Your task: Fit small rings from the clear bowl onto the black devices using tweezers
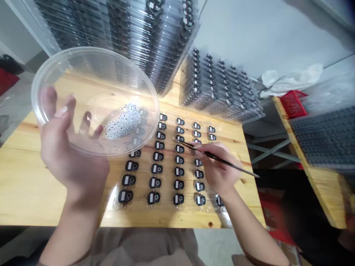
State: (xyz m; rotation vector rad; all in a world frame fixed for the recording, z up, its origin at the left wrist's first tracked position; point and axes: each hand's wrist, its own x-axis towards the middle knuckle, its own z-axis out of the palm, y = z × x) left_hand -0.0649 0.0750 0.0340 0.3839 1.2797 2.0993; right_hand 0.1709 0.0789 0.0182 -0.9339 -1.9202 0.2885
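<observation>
My left hand point(74, 147) grips a clear round plastic bowl point(95, 55) by its rim, tilted above the left side of the table. A heap of small white pieces with dark dots point(123, 122) lies in the bowl. Between the fingers of my right hand point(219, 164) is a pair of dark tweezers point(230, 165), tips pointing left over a clear tray point(169, 218). Rows of small black devices point(179, 171) with white rectangles and ring marks sit in the tray. Whether the tweezer tips hold a piece is too small to tell. My right hand covers some devices.
Tall stacks of clear trays point(127, 33) with black parts rise at the back left of the wooden table point(36, 192). A lower tray stack point(219, 85) stands behind the rows. To the right, a second table point(307, 162) bears a red basket point(294, 103) and more stacked trays point(330, 136).
</observation>
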